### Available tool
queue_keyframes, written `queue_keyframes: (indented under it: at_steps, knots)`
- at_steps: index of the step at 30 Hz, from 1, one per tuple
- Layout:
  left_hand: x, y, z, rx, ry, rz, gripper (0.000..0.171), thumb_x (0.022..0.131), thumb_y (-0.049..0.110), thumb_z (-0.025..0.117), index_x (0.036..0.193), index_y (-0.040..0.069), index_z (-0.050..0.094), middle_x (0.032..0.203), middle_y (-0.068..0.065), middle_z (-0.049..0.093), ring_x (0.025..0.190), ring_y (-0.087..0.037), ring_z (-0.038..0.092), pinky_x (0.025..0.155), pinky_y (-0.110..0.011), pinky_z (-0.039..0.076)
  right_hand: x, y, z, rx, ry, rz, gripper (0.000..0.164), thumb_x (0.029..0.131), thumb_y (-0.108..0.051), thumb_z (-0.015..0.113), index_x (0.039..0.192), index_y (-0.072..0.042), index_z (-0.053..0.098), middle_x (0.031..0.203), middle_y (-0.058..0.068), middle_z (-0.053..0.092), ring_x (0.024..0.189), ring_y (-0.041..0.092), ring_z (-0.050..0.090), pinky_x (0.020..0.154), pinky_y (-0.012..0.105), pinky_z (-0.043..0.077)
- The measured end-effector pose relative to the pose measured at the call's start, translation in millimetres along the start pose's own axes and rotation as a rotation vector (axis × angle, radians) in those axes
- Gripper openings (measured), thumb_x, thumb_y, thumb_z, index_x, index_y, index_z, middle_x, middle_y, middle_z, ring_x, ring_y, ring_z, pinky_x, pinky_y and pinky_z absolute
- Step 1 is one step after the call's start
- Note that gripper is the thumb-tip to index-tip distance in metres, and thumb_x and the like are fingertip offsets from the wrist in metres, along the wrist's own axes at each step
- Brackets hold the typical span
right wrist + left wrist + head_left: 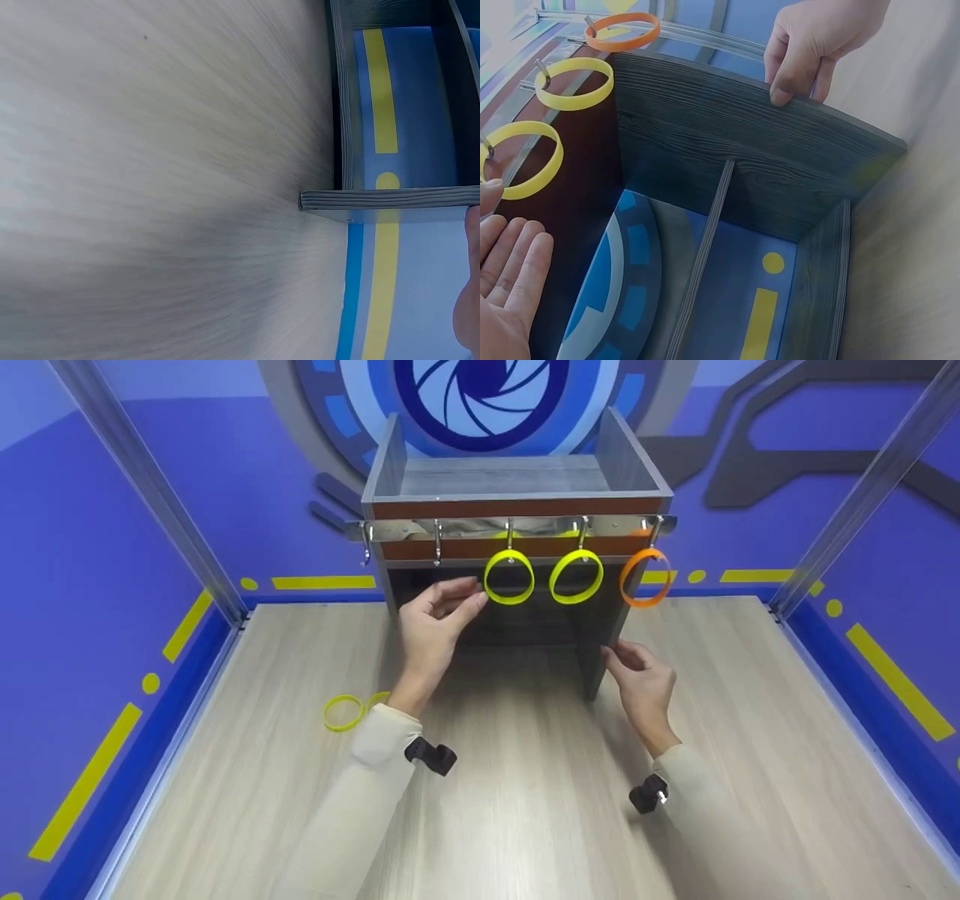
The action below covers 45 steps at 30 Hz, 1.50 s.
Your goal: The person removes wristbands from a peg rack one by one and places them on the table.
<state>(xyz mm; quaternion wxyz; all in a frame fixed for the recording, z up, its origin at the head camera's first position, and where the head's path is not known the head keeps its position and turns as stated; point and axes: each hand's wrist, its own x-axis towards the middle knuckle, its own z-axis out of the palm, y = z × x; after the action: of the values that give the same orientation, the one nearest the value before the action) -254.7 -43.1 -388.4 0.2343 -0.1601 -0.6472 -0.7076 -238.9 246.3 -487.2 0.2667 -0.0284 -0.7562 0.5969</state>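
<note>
A grey wooden shelf unit (517,476) carries a metal hook rail (472,526) across its front. Two yellow rings (510,602) and an orange ring (646,603) hang from the hooks at the centre and right. My left hand (435,630) is beside the left one of the hanging yellow rings, its fingertips right at the rim. In the left wrist view those fingers lie extended, with the thumb apart from them. Lower on the right, my right hand (643,682) pinches the front edge of the unit's side panel (600,637) between thumb and fingers.
Two more yellow rings (343,728) lie on the wooden tabletop (517,810) at left, one partly hidden by the left sleeve. The two leftmost hooks (438,547) hold no ring. Blue walls with metal corner posts (161,487) enclose the table.
</note>
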Motion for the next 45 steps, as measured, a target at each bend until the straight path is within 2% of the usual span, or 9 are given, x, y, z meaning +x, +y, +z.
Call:
queue_keyframes:
  at_steps: [10,14,17,21,35,45]
  knots:
    - [3.5,3.0,6.4,-0.035,-0.008,-0.037,0.023,0.09,0.0,0.084,0.112,-0.005,0.077,0.106,-0.012,0.079,0.091,-0.022,0.077,0.082,-0.037,0.067,0,1,-1,0.004,-0.004,0.004,0.02,0.095,-0.001,0.078,0.111,0.01,0.077,0.104,0.021,0.078,0.083,-0.002,0.071,0.076,0.011,0.058]
    - [4.2,5.7,9.0,-0.043,-0.01,-0.049,0.022,0.09,0.001,0.085,0.11,-0.004,0.078,0.106,-0.011,0.079,0.091,-0.022,0.077,0.083,-0.038,0.067,5,17,1,0.023,0.011,0.007,0.019,0.093,0.0,0.08,0.11,0.009,0.078,0.104,0.022,0.078,0.082,0.0,0.072,0.075,0.013,0.059]
    - [4.6,7.1,10.3,-0.049,-0.011,-0.049,0.021,0.09,0.001,0.085,0.109,-0.004,0.078,0.105,-0.012,0.079,0.091,-0.023,0.077,0.083,-0.038,0.067,9,33,1,0.019,0.015,-0.002,0.02,0.093,-0.004,0.082,0.11,0.006,0.079,0.103,0.018,0.079,0.083,0.001,0.073,0.075,0.013,0.059]
    - [5.2,8.5,11.3,-0.056,-0.007,-0.052,0.02,0.089,0.001,0.085,0.108,-0.005,0.079,0.104,-0.012,0.079,0.089,-0.022,0.077,0.083,-0.038,0.067,11,40,0,0.013,0.011,-0.017,0.02,0.093,-0.01,0.084,0.109,0.002,0.081,0.101,0.012,0.08,0.084,0.004,0.074,0.075,0.015,0.06]
    - [8.1,24.5,17.0,-0.142,0.018,-0.039,0.018,0.091,-0.002,0.083,0.108,-0.007,0.077,0.102,-0.015,0.078,0.089,-0.026,0.078,0.083,-0.042,0.067,11,39,-2,0.001,0.001,-0.031,0.022,0.093,-0.015,0.085,0.109,-0.001,0.081,0.1,0.007,0.081,0.086,0.008,0.076,0.075,0.017,0.061]
    - [5.9,35.5,16.5,-0.158,0.01,-0.013,0.021,0.092,0.0,0.083,0.111,-0.005,0.077,0.105,-0.015,0.078,0.092,-0.029,0.078,0.086,-0.043,0.066,12,40,0,0.011,0.012,-0.023,0.02,0.092,-0.006,0.084,0.109,0.003,0.08,0.101,0.017,0.079,0.081,0.001,0.074,0.073,0.013,0.059]
